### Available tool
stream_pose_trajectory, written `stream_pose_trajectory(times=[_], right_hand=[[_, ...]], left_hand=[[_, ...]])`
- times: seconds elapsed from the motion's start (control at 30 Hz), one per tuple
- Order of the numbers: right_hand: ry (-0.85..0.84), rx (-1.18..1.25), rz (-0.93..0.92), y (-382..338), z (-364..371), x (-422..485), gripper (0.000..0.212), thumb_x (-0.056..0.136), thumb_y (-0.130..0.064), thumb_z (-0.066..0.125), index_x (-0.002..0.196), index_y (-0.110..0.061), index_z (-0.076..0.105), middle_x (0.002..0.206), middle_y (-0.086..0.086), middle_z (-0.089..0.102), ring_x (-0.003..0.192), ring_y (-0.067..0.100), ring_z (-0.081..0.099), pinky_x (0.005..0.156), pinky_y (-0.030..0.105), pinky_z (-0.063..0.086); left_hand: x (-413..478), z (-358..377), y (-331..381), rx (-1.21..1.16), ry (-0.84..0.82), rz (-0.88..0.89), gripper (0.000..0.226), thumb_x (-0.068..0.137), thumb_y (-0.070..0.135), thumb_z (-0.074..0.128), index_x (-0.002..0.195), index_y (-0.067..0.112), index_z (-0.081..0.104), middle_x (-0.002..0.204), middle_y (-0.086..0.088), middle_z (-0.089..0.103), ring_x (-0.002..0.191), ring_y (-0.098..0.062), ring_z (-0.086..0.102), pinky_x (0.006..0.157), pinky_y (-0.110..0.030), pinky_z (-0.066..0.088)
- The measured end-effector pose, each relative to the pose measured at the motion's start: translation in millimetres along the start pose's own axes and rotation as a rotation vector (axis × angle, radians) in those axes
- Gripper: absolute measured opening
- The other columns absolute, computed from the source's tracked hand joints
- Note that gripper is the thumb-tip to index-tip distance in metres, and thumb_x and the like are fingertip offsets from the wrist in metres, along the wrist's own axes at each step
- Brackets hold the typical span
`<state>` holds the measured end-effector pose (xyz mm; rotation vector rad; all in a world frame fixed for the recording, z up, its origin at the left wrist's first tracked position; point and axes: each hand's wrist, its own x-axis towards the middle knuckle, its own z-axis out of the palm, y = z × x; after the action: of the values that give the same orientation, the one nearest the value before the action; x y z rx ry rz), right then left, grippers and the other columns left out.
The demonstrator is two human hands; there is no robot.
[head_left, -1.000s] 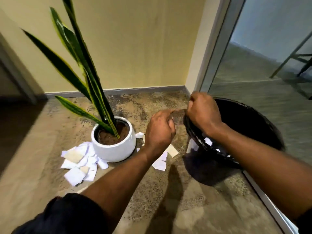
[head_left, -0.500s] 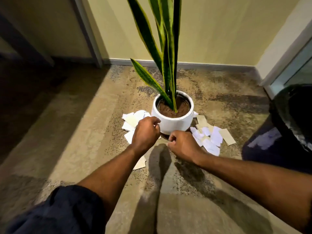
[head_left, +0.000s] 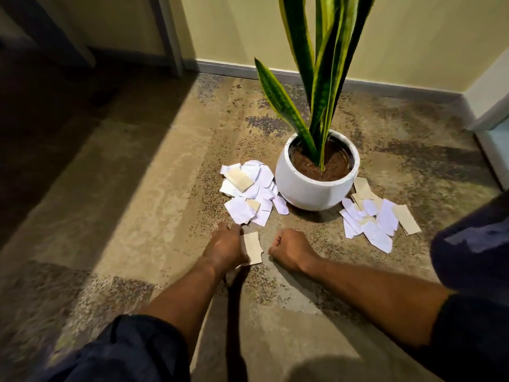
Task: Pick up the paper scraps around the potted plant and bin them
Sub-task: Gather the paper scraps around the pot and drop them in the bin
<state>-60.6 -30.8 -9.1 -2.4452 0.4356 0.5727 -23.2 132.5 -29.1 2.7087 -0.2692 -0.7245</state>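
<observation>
Our left hand (head_left: 224, 249) reaches down, fingers curled on the left edge of a tan scrap (head_left: 252, 248), and our right hand (head_left: 290, 250) is a clenched fist at its 3 o'clock, nothing showing in it. Paper scraps lie heaped just beside the pot (head_left: 308, 194), one pile (head_left: 248, 188) at its 9 o'clock and another pile (head_left: 369, 221) at its 4 o'clock. The speckled floor (head_left: 137, 188) runs wide toward 9 o'clock into shadow, and the wall (head_left: 234, 28) closes 12 o'clock.

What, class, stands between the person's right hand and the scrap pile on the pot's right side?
Nothing visible. Only bare floor separates the right hand from that scrap pile; the white pot sits beyond, off the path.
</observation>
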Motion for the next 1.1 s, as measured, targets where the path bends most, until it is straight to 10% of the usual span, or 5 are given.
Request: stream_pose_trajectory(times=[0.73,1.1], right_hand=[[-0.163,0.223,0.050,-20.4,30.1,30.0,0.027,0.076,-0.008,0.070,0.102,-0.007,0.065,0.090,0.007,0.068,0.073,0.017,0.061,0.047,0.019,0.037],[-0.163,0.142,-0.116,5.6,-43.5,20.8,0.021,0.079,-0.019,0.073,0.099,-0.015,0.070,0.083,0.002,0.067,0.076,0.018,0.064,0.058,0.022,0.046]], left_hand=[[16.1,14.9,-14.7,-0.127,-0.026,0.006,0.056,0.072,0.036,0.083,0.117,0.022,0.053,0.117,-0.002,0.046,0.110,-0.022,0.040,0.095,-0.042,0.044],[16.6,-27.9,29.0,-0.504,-0.143,0.136,0.024,0.075,0.001,0.079,0.073,0.012,0.058,0.073,-0.008,0.067,0.050,-0.002,0.060,0.045,-0.014,0.043]])
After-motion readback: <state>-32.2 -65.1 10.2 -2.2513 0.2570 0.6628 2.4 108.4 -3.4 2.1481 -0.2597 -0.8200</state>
